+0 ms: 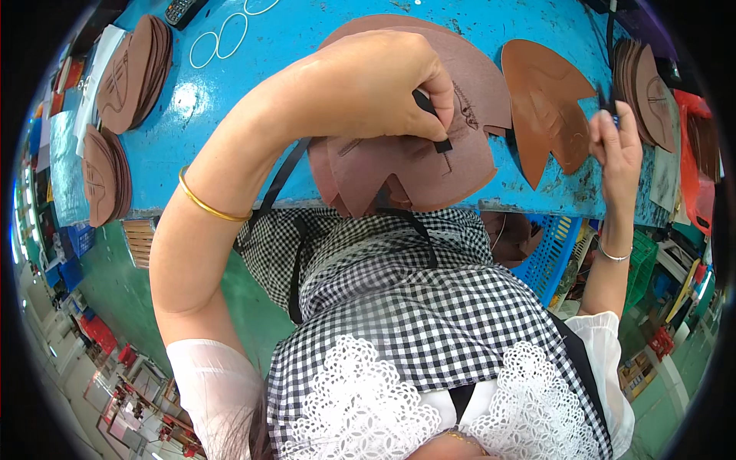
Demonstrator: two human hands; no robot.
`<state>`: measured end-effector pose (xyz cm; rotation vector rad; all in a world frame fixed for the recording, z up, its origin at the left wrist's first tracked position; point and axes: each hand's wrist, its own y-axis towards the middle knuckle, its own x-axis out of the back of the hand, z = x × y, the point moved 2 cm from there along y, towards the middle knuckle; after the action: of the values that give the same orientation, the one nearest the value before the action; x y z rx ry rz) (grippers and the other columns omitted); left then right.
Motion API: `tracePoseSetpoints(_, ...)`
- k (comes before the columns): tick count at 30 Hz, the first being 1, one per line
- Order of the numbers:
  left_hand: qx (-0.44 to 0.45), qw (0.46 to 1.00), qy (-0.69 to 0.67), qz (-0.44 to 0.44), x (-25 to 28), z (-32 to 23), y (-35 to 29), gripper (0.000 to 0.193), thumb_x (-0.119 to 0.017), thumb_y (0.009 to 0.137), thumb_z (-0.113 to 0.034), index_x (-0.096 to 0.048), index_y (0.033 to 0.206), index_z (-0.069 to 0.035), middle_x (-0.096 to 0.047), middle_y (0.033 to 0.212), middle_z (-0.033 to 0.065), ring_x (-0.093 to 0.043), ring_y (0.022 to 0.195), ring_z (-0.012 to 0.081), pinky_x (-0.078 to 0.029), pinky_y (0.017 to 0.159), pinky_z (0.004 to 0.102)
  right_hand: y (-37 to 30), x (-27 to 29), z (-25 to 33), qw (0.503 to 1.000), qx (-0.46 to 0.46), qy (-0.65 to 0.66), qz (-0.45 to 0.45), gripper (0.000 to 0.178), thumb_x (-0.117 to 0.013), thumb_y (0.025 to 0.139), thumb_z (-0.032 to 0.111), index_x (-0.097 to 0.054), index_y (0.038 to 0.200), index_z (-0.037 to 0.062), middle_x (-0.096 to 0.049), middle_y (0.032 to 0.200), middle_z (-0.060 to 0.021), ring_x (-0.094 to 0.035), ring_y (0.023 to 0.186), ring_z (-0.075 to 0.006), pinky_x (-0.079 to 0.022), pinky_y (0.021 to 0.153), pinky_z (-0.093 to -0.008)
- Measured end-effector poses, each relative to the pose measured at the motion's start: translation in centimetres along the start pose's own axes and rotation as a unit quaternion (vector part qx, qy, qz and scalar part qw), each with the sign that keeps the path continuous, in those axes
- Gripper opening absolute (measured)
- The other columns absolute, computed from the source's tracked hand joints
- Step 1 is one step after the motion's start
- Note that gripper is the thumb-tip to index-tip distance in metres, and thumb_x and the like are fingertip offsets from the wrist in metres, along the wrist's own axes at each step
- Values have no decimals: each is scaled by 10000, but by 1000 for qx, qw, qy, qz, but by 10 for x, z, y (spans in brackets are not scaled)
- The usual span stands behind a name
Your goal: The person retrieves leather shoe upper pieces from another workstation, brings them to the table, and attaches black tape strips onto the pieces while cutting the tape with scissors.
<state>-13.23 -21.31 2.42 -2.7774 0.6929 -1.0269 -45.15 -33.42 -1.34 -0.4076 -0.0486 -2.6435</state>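
Observation:
My left hand (391, 84) pinches a short black strip (444, 146) over a stack of brown leather-like pieces (360, 165). These pieces have notched lower edges, and dark pen lines mark the top one. Over by the right side of the table, my right hand (619, 149) is raised with thumb and finger together at a small dark item (609, 115), blurred and too small to name. Between that hand and the stack lies a single tan-brown piece (540, 100), notched and smooth. Below my left forearm a black strap (284, 176) runs toward the table's front edge.
Stacks of similar brown pieces stand at the left (134, 77) and right (648, 92) of the blue table (188, 146). White rings (204, 50) and a remote control (182, 11) lie toward the back. Beneath the front edge is a blue basket (552, 257) beside my apron.

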Motion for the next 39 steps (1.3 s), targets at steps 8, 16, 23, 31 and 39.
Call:
tracePoseSetpoints(8,7,987,147,-64,-1,-2,-2,201,-778,758,-226,-679,764,-51,-586,609,90,-557,577,232,-459,584,342,20,-107,51,881,305,-152,328,91,-700,839,66,-625,887,46,-615,726,-61,-639,648,-178,-483,575,-282)
tracePoseSetpoints(16,18,995,82,-45,14,20,-10,222,-714,805,-244,-664,808,-29,-577,668,132,-528,608,285,-434,592,371,35,-118,61,800,357,-216,430,126,-705,781,127,-605,850,94,-601,697,-25,-608,628,-227,-440,527,-340)
tracePoseSetpoints(23,43,994,100,-28,13,17,-7,197,-654,837,-209,-654,811,-13,-575,684,159,-532,618,303,-437,604,396,40,-131,72,781,401,-308,367,159,-707,783,141,-600,894,101,-626,736,-28,-614,637,-228,-442,532,-331)
tracePoseSetpoints(31,70,993,90,38,19,14,-13,157,-604,881,-148,-636,942,-7,-608,718,151,-566,651,289,-447,625,415,45,-124,83,843,303,-328,298,237,-701,871,296,-610,934,86,-613,696,-74,-616,628,-240,-463,572,-338)
tracePoseSetpoints(39,5,998,58,-21,18,19,-18,194,-607,896,-161,-618,1016,-8,-607,826,123,-576,762,239,-469,709,345,43,-133,79,846,274,-317,328,232,-699,879,294,-608,934,88,-633,720,-65,-607,632,-247,-455,569,-339)
